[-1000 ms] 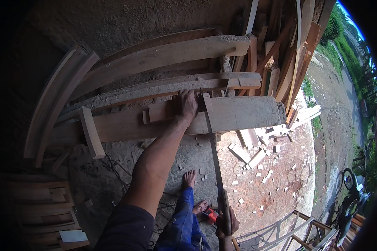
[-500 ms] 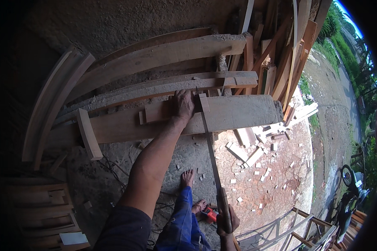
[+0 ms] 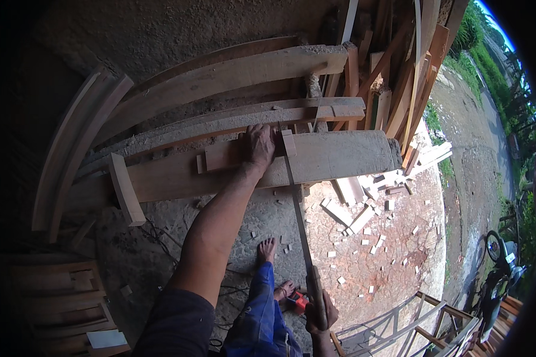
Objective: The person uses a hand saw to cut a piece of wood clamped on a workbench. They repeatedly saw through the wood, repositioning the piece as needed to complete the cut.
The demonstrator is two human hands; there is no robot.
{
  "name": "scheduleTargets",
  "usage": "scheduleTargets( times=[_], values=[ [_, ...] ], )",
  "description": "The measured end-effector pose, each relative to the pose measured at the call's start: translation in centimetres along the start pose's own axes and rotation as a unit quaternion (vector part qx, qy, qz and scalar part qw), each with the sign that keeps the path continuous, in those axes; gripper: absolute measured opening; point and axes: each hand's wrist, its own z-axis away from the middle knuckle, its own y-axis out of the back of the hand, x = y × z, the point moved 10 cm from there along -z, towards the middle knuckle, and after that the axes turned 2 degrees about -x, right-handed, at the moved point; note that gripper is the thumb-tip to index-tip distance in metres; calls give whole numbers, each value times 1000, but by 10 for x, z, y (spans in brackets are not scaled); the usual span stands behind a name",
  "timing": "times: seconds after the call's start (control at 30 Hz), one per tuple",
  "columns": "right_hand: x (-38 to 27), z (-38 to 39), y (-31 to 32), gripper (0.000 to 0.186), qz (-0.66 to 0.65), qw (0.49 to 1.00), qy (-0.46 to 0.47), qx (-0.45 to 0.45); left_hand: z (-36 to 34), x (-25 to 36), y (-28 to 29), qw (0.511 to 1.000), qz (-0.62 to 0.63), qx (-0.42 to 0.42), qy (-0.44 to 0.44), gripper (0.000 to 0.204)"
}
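My left hand (image 3: 258, 144) has its fingers bent over a wooden piece (image 3: 220, 158) lying on a thick plank (image 3: 345, 154), pressing it there. A small light block (image 3: 288, 141) sits at its right end. A long saw blade (image 3: 301, 229) crosses the plank just right of that hand, running down toward me. My right hand (image 3: 321, 315) is closed on the saw's handle (image 3: 315, 285) at the lower middle. A short board (image 3: 126, 189) lies across the plank's left part.
Long boards (image 3: 220, 71) lie behind, with upright offcuts (image 3: 405, 101) at the back right. Several small cut pieces (image 3: 363, 223) litter the floor. A red tool (image 3: 299, 302) is beside my foot. A ladder-like frame (image 3: 429, 321) and a motorbike (image 3: 494, 291) are at the right.
The view has shifted slightly, moving the bench a little left and up in the picture. Both hands keep their holds, and the saw stays across the plank at much the same angle.
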Motion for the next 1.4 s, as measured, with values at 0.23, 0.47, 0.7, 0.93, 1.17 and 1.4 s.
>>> scheduleTargets(
  times=[0.23,0.47,0.7,0.93,1.17,1.4],
  values=[
    [-44,-171,-23,56,-99,992,50,55,-17,-15,-12,996,-54,-72,9,12],
    [-6,-45,2,62,-28,995,-48,78,-15,-40,-1,1000,2,-2,26,22],
    [-39,-71,29,58,-45,994,-36,96,-16,-13,-18,983,-29,-176,32,20],
    [-59,-93,14,59,-116,992,-31,39,-10,-27,-41,983,-46,-176,-12,24],
    [-64,-109,14,62,-115,993,-20,27,-9,-16,-25,986,-46,-161,-15,24],
    [-75,-127,9,60,-88,996,2,7,-3,-40,-33,983,-77,-162,-24,24]
  ],
)
